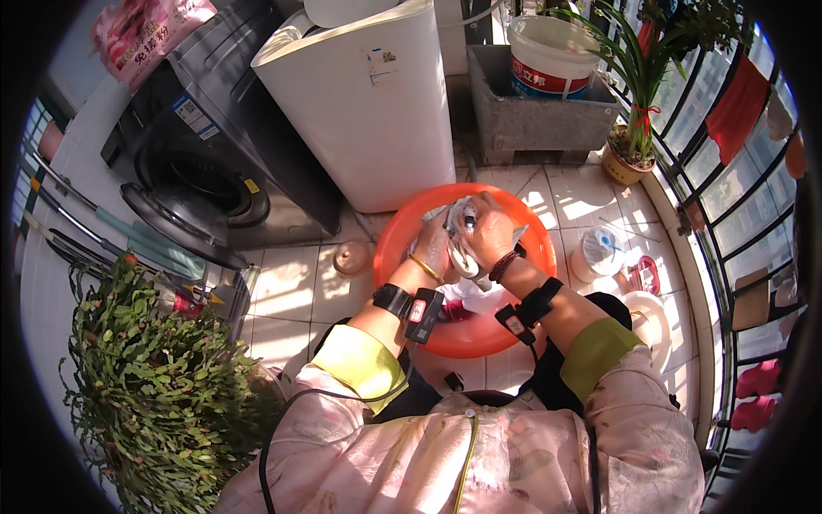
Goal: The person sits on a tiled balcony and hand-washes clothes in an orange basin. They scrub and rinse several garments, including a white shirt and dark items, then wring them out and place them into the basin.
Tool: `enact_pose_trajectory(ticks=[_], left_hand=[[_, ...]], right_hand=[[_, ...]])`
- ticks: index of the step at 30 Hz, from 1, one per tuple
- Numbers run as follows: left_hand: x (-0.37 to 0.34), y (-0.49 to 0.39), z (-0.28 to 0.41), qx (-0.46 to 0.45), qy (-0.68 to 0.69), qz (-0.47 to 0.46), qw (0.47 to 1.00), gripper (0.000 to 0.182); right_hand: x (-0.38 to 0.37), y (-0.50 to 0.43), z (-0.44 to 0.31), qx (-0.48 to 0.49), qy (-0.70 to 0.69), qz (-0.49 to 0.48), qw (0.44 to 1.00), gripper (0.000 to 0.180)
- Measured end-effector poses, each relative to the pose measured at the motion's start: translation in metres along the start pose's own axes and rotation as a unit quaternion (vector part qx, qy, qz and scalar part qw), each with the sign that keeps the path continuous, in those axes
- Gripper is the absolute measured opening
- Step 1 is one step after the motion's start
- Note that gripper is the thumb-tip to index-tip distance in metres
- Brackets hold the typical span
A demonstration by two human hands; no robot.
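Over an orange plastic basin (539, 257) on the tiled floor, both my hands are close together, gripping a bunched, light grey cloth item (457, 215). My left hand (434, 243) has it from the left side, and some of its fingers are hidden. On the other side my right hand (489, 226) is curled over the same bundle. A pale rounded piece (463, 260) shows below the hands; what it is cannot be made out. White and dark red fabric (472, 302) lies in the basin beneath.
A front-load washer with its round door (186, 225) open stands left of a white appliance (366, 103). A stone sink (546, 125) holds a large bucket (552, 48). At right are a white tub (597, 254) and a red-handled brush (644, 275). A leafy potted plant (154, 385) fills the lower left.
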State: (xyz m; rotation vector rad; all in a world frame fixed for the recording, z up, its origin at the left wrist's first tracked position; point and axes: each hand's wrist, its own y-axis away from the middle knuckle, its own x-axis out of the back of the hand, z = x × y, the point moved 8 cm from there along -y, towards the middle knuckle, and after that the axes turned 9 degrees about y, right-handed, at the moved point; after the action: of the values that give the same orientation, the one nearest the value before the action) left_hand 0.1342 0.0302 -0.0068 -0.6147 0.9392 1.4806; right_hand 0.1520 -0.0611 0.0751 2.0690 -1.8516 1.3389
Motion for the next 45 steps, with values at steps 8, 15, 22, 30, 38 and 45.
enact_pose_trajectory(ticks=[8, 15, 22, 30, 38, 45], left_hand=[[-0.007, 0.004, -0.015, 0.081, 0.046, -0.004, 0.996, 0.021], [0.017, -0.001, 0.016, -0.048, -0.054, 0.036, 0.997, 0.017], [-0.021, 0.016, 0.004, -0.011, -0.003, 0.056, 0.998, 0.019], [-0.017, 0.007, -0.011, 0.076, 0.046, 0.008, 0.996, 0.021], [0.004, 0.007, -0.006, 0.017, 0.017, 0.055, 0.998, 0.025], [0.010, 0.003, 0.004, 0.000, 0.075, 0.125, 0.989, 0.026]], right_hand=[[-0.011, -0.003, 0.027, -0.127, 0.050, -0.065, 0.989, 0.023], [-0.015, 0.006, -0.005, 0.056, 0.024, -0.028, 0.998, 0.027], [0.000, 0.002, 0.006, -0.008, 0.022, 0.007, 1.000, 0.026], [-0.016, 0.002, 0.022, -0.045, 0.062, -0.026, 0.997, 0.022], [-0.007, 0.004, -0.004, 0.080, 0.028, 0.000, 0.996, 0.024], [-0.001, 0.000, -0.002, -0.040, 0.023, -0.031, 0.998, 0.023]])
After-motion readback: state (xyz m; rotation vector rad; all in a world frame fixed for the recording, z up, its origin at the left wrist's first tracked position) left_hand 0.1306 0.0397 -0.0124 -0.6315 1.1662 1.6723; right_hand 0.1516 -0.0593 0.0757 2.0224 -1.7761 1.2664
